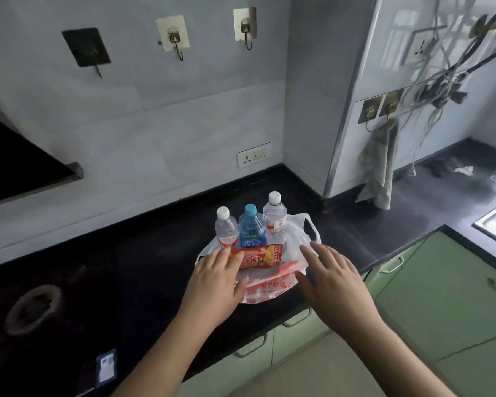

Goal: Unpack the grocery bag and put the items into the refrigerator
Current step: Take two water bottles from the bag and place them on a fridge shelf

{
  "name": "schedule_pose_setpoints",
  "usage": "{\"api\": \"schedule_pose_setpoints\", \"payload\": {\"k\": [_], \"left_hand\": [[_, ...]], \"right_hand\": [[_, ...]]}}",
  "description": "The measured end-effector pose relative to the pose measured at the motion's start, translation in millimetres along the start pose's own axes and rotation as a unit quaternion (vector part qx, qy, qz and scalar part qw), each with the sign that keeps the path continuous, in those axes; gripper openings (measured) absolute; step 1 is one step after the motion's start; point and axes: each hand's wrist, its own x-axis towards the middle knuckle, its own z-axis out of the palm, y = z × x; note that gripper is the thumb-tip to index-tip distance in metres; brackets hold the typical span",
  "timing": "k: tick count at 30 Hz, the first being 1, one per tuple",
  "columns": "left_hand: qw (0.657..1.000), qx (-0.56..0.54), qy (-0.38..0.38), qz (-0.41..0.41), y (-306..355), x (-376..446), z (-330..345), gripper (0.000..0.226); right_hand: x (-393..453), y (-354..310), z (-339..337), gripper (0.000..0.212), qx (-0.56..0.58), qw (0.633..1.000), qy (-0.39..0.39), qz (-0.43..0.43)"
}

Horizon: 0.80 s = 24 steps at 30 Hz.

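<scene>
Your forearms run off the bottom edge, so nothing above the elbows shows. Your left hand [216, 277] lies flat, palm down and fingers spread, covering the near left part of the flattened white plastic grocery bag [294, 243] on the black stone table [132, 253]; its fingertips rest on the left end of the red snack packet [259, 256]. Your right hand [331, 277] is open too, fingers splayed and pointing up-left, over the bag's right side; you cannot tell whether it touches the plastic. Neither hand grips anything. The packet lies flat on the bag, long axis left to right, its print too blurred to read. Just below it a pink-red stick-shaped item [287, 267] lies slanted, partly under translucent plastic and hard to identify. Behind stand three upright bottles, caps up: a clear white-capped bottle [226, 227], a blue-capped blue-labelled bottle [252, 230] and a taller clear white-capped bottle [275, 214]
</scene>
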Motion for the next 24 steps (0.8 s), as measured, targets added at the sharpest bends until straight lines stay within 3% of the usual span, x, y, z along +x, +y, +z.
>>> {"api": "schedule_pose_setpoints", "payload": {"k": [12,24], "left_hand": [[0.994,-0.008,-0.013,-0.105,-12.2,36.6,40.6,0.059],[0.994,-0.056,0.002,-0.091,-46.4,62.7,94.5,0.043]], "right_hand": [[74.9,19.2,43.9,0.06,0.063,0.994,-0.071,-0.058],[116.0,12.6,102.6,0.061,0.037,0.982,-0.188,0.003]]}}
